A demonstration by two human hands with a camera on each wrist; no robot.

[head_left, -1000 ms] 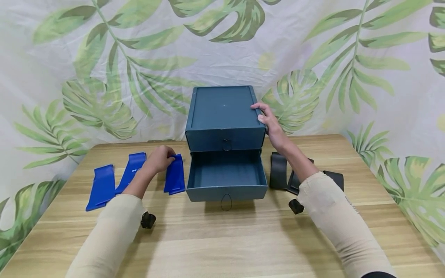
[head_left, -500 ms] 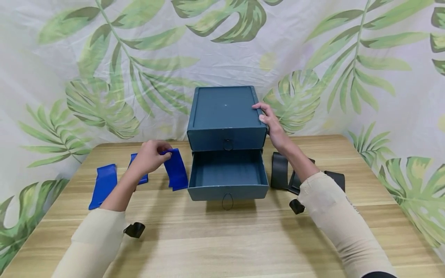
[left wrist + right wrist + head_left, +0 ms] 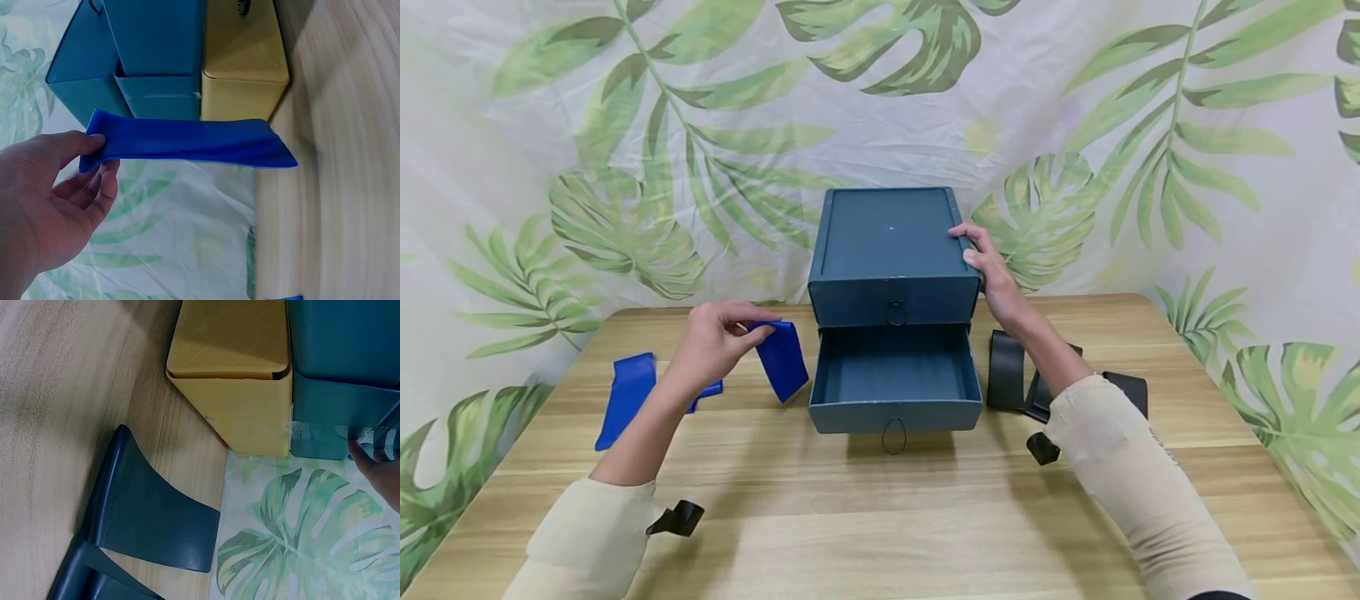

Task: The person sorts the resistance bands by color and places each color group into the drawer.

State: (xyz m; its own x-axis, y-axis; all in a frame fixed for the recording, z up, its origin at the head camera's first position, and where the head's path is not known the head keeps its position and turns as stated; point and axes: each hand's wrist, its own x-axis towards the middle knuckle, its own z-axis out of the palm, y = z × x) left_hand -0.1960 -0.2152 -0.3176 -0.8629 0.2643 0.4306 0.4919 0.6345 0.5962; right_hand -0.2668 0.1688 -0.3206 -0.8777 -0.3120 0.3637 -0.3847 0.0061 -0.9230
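My left hand (image 3: 715, 337) pinches a blue resistance band (image 3: 784, 362) by its upper end, between thumb and fingers. Folded flat, the band hangs down just left of a blue drawer unit (image 3: 891, 233). In the left wrist view it stretches across in front of the unit's side. The unit's upper drawer is closed, and the drawer (image 3: 895, 417) below it is pulled out with a bare inside. My right hand (image 3: 992, 267) rests on the unit's top right edge, fingertips on the top. Under the blue drawers, the wrist views show a yellow drawer (image 3: 244, 94).
To the left on the wooden table (image 3: 850, 533) lie more blue bands (image 3: 631, 392), partly hidden by my left forearm. Several black bands (image 3: 1006, 371) lie right of the unit, some behind my right arm. A leaf-patterned cloth (image 3: 880, 125) hangs behind.
My left hand has picked up the blue band from the table and lifted it, its wrist shifting left. The right hand stays at the unit's edge.
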